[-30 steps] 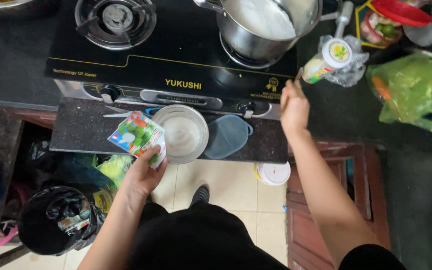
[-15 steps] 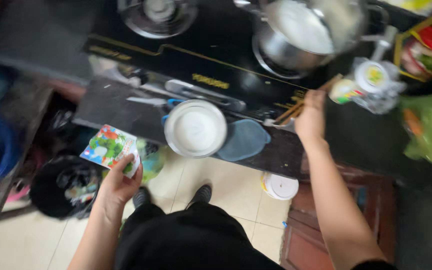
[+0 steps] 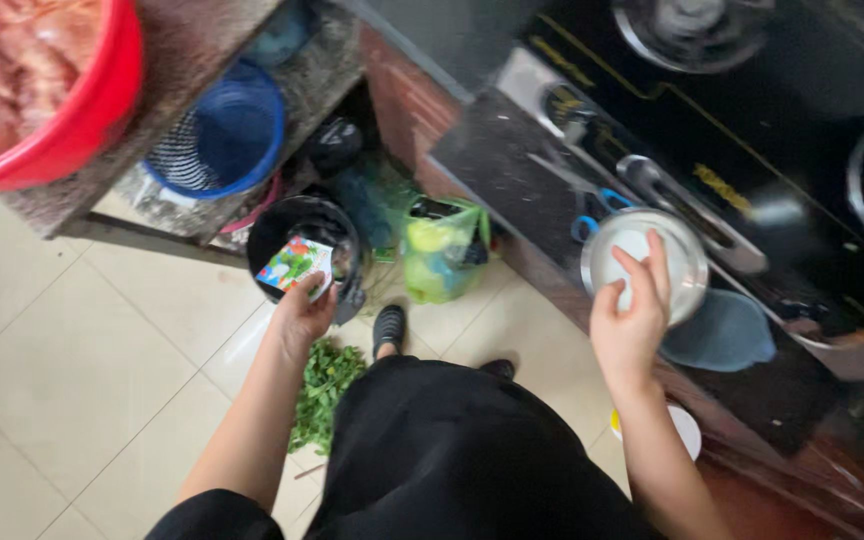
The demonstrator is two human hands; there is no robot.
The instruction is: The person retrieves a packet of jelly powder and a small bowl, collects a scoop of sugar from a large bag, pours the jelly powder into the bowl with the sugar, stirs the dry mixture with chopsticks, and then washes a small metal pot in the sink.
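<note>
Packet held right over the bin!

The colourful packet sat pinched in the left hand, fingers clamped on its near edge, just above the black bin on the floor, left of the counter. It looked like the throwing-away step; dropping it called for simply opening those fingers. The right hand hovered open, fingers spread, over the steel bowl on the dark counter; whether it touched was unclear.

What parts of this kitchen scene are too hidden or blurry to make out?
Head view only:
- Black bin: its contents are hidden by the colourful packet in the left hand.
- Red tub: cut off by the top-left edge.
- Steel bowl: its inside is partly covered by the right hand.
- Stove: motion-blurred.
</note>
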